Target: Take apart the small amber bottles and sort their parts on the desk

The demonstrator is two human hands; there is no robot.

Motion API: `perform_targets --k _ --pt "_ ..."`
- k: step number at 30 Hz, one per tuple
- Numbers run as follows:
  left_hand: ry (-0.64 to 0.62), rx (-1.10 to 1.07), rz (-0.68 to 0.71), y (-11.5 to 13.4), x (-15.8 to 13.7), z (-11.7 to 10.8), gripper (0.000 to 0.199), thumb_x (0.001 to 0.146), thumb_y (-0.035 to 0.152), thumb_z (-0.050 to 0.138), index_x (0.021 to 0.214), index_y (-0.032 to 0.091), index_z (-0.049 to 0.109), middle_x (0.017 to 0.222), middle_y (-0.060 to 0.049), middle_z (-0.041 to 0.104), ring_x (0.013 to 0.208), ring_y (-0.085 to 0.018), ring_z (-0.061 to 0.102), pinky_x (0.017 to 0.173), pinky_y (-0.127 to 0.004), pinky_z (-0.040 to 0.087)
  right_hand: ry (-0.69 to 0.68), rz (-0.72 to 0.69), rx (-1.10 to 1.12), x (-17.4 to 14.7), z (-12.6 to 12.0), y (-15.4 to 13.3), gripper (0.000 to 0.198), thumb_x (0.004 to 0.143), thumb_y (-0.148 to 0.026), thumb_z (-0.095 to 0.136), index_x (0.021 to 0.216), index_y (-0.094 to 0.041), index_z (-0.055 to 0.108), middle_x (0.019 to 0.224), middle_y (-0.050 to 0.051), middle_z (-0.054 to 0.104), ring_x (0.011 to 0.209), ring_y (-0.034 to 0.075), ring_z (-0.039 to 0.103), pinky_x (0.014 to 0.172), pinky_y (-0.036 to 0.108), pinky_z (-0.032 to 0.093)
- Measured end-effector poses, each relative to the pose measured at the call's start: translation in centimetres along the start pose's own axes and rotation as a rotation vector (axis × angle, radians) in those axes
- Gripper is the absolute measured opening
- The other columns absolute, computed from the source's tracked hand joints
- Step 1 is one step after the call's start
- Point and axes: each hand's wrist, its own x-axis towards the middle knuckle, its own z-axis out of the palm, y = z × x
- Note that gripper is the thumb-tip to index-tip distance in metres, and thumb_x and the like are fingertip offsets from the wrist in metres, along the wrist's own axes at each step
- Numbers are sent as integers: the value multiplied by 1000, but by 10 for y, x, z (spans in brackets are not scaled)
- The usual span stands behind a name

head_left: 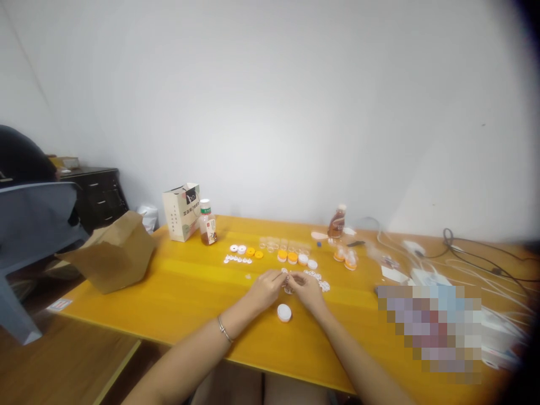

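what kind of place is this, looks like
Probably a small office or workroom, though a home workspace is possible: a long wooden table against a plain wall carries orange and white lids set out in a row, and a black drawer cabinet stands off to the left.

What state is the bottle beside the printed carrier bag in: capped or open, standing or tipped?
Capped and standing: a white cap tops the bottle, its base on the table.
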Motion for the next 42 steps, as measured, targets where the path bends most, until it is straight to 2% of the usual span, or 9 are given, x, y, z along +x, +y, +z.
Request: perform_targets --k 8,12,16,21,28,36,39,42 --pt "24 -79 -41 0 2 0 21 87 15 39 100 16 55 86 -6 61 79 -14 57 72 -28 50 18 43 48 4 0 2 22 65 -37 54 64 -17 64 52 1 62 52 16 58 53 27 46" --pt "47 -164 -57 -2 2 -1 23 88 17 38 104 17 54 90 -6 61 84 -15 57 76 -28 49 43 73 143 5 1 8 20 64 -37 57 68 -18 62 57 1 64 54 16 59 55 27 47" --pt "58 -241 -61 -2 4 -4 25 88 19 39 109 17 52 94 -7 60 89 -15 56 79 -29 48 34 93 241 7 1 13 25 64 -42 59 73 -19 61 63 1 65 57 16 60 59 28 48" --pt "77 -287 -79 -2 4 -8 24 89 21 38 106 17 54 92 -7 60 86 -15 56 77 -28 48 -54 72 210 8 0 12 33 62 -48 63 75 -17 61 69 3 66 62 16 60 61 27 47" --pt "122 -281 -66 1 5 -10 21 88 21 39 100 16 56 92 -7 60 86 -14 56 78 -27 48 -81 58 214 8 0 12 39 65 -54 60 72 -16 59 61 2 62 55 14 56 55 26 45" --pt "137 -300 -133 1 5 -8 19 87 20 42 98 16 57 88 -6 60 82 -14 57 74 -25 49 -20 -65 97 8 2 6 37 65 -55 58 68 -18 55 61 1 59 57 14 54 57 27 44" --pt "152 -286 -97 1 5 -8 20 87 19 41 100 16 57 89 -6 60 83 -14 57 75 -25 48 20 -101 104 7 4 5 35 66 -53 57 67 -18 54 61 0 58 57 14 53 58 27 44" --pt "149 -250 -47 3 5 -9 22 88 20 38 102 17 56 89 -6 60 82 -13 57 76 -26 49 10 -77 122 7 5 9 33 67 -51 57 65 -19 52 55 -1 55 52 13 51 54 26 43"
